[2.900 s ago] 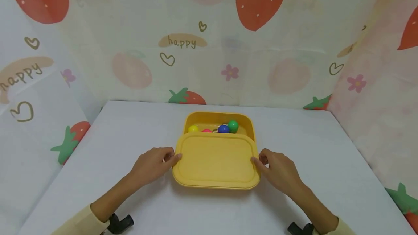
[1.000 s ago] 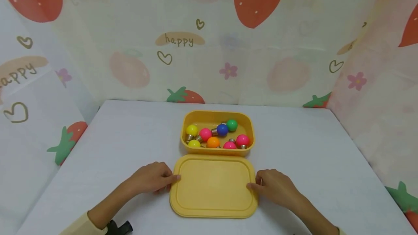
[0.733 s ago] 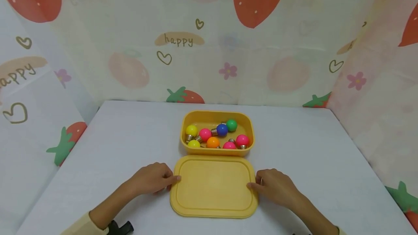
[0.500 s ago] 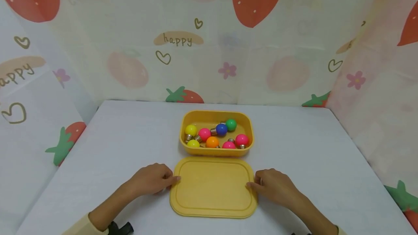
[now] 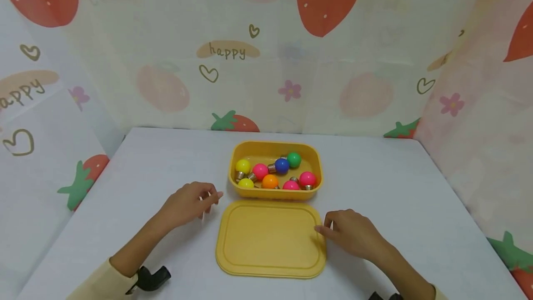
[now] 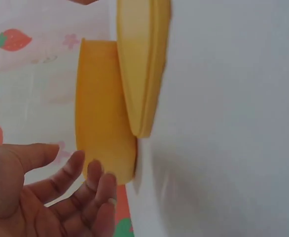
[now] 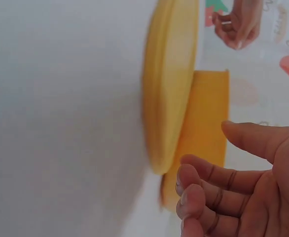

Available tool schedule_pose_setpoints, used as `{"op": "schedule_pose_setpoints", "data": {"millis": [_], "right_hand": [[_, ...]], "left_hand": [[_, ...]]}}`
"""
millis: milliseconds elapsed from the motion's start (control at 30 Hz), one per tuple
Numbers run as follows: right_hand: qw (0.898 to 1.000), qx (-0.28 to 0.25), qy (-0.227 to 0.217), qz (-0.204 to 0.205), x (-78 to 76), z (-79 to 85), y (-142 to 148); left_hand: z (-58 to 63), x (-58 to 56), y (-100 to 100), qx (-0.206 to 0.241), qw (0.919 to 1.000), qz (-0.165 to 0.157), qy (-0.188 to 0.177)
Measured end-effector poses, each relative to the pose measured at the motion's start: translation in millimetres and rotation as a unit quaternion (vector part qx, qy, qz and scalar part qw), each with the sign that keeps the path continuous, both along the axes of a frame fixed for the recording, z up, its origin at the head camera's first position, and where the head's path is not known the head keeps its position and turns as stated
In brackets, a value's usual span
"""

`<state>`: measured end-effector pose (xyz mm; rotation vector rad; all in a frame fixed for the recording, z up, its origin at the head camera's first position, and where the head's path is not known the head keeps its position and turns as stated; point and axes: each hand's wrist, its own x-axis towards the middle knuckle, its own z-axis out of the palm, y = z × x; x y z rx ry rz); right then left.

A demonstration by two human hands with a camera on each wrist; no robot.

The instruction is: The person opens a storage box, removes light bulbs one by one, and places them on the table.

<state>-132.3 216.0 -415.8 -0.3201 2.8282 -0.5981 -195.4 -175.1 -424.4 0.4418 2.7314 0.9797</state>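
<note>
A yellow lid (image 5: pixel 270 240) lies on the white table in front of a yellow box (image 5: pixel 272 194). Inside the uncovered box are several small colored bulbs with metal screw bases: yellow (image 5: pixel 243 165), pink (image 5: pixel 307 178), blue (image 5: pixel 281 165), green (image 5: pixel 294 159) and orange (image 5: pixel 270 181). My left hand (image 5: pixel 187 205) hovers left of the gap between box and lid, holding nothing, its fingers loosely bent. In the right wrist view my right hand (image 7: pixel 238 182) has thumb and fingers spread apart, off the lid; the head view places it at the lid's right edge.
The white table (image 5: pixel 387 184) extends on both sides of the box. Behind it hangs a strawberry-printed cloth wall (image 5: pixel 291 68), with more cloth at left and right. A black wrist device (image 5: pixel 154 279) sits at my left cuff.
The lid was drawn toward me off the box and set on the table, uncovering the bulbs. Both hands have since let go of it; the left has risen forward toward the box.
</note>
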Motion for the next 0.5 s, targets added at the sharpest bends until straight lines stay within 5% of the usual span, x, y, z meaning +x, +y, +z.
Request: {"op": "schedule_pose_setpoints", "data": {"millis": [200,500], "right_hand": [[0.999,-0.019,0.027,0.024,-3.1,17.6,-3],[0.998,-0.023,0.038,0.037,-6.3,34.7,-11]], "left_hand": [[8.9,-12.6,6,-0.015,0.9934,0.051,0.101],[4.5,-30.0,12,-0.037,0.9831,0.065,0.167]]}}
